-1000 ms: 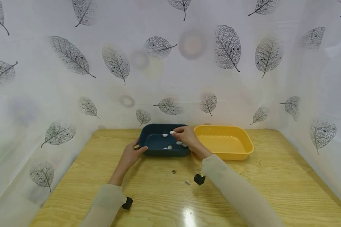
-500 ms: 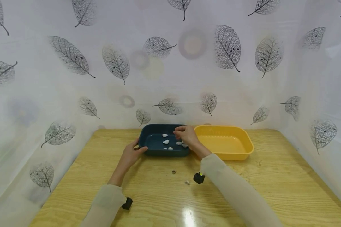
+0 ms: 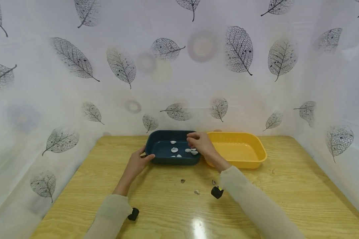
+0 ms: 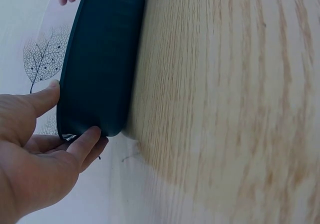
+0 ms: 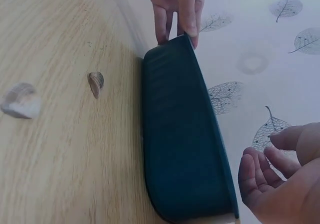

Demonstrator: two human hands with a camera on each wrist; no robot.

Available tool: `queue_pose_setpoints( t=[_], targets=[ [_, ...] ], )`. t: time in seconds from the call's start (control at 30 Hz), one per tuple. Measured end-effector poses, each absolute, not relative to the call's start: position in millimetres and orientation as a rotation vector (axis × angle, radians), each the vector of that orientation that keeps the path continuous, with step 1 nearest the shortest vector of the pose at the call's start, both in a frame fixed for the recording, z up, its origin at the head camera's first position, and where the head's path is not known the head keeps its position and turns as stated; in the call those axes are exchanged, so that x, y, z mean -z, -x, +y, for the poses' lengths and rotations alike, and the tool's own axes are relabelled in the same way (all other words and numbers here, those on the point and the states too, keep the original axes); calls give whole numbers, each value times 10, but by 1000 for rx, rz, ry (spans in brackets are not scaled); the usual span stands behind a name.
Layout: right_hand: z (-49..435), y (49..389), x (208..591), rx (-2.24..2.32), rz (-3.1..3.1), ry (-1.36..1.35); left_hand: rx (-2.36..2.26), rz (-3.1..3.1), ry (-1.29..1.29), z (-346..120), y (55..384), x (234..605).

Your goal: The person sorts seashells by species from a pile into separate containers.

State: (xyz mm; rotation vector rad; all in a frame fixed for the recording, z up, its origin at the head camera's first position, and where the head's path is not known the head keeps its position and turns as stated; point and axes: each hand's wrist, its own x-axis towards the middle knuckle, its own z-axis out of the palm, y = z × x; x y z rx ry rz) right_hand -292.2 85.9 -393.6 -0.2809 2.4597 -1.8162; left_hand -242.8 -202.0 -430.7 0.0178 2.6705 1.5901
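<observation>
Right hand (image 3: 201, 144) shifted rightward above the blue tray (image 3: 176, 161), grip narrow, empty; left hand (image 3: 136, 162) holds the tray.

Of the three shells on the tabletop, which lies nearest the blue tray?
In the head view, the leftmost shell, in front of the blue tray. The middle shell lies farther out, the rightmost shell beyond the tray's right end.
</observation>
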Motion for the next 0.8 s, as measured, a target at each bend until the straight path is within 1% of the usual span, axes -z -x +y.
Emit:
queue_pose_setpoints(
  t=[0.23, 0.5, 0.8],
  targets=[
    [991, 2789, 3866, 1818, 2468, 268, -1576, 2681, -20, -2012, 2426, 4305],
    [1180, 2664, 3806, 1850, 2448, 323, -1572, 2683, -16, -2004, 2401, 4284],
    [1514, 2583, 3816, 1880, 2470, 342, -1568, 2687, -20, -1994, 2385, 4266]
  ],
)
